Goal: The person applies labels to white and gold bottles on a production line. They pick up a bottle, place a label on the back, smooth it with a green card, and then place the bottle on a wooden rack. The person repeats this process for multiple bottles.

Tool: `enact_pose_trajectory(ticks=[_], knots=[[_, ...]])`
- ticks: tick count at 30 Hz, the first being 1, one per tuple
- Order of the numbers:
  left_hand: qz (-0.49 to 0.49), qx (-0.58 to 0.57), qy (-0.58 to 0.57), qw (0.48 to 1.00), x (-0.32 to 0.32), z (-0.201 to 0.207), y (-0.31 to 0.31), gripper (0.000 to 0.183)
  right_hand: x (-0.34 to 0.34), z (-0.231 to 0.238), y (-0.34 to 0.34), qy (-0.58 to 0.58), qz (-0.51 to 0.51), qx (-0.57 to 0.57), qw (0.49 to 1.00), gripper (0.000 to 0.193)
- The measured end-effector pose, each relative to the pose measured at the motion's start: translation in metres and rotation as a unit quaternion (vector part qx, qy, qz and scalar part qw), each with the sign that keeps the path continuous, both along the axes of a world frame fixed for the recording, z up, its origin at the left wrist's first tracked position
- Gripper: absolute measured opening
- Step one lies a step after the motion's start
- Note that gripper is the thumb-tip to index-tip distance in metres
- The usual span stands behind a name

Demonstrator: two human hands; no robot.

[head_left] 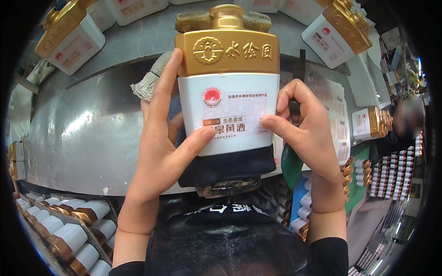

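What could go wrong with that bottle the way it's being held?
The left hand and right hand both have thumbs on the lower part of the label, so uneven pressure might crease or skew it.

The bottle has its base by a black padded support; a loosened grip could perhaps let it tip toward the metal table.

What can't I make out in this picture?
All in the head view:
- Back of the white-and-gold bottle: faces away from the camera.
- Some fingertips of the left hand: hidden behind that bottle.
- Part of the label: covered by thumbs.
- Top of the bottle at upper left: cut off by the picture's edge.
- Labels on the rows of bottles at right: too small.
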State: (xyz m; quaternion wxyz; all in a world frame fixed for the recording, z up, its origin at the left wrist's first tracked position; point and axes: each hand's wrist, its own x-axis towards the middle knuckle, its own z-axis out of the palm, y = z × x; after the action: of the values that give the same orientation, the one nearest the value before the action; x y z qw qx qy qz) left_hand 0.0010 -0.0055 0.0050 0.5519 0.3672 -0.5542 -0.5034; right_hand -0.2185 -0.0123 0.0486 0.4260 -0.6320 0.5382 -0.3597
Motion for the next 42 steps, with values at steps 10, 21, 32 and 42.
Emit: enact_pose_trajectory(ticks=[10,21,32,42], knots=[[-0.015,-0.017,-0.015,1.0,0.001,-0.003,-0.001,0.092,-0.053,0.021,-0.025,-0.098,-0.14,-0.09,0.981,0.041],[0.063,-0.093,-0.161,0.981,-0.006,0.002,-0.019,0.078,-0.038,0.037,0.007,-0.02,-0.032,-0.149,0.988,0.04],[-0.022,-0.031,-0.068,0.997,0.007,0.001,-0.003,0.1,-0.011,0.043,0.02,0.07,-0.035,-0.215,0.973,0.035],[-0.043,0.013,0.024,0.999,0.02,-0.006,0.002,0.087,0.03,0.033,-0.019,0.309,0.168,-0.545,0.761,0.029]])
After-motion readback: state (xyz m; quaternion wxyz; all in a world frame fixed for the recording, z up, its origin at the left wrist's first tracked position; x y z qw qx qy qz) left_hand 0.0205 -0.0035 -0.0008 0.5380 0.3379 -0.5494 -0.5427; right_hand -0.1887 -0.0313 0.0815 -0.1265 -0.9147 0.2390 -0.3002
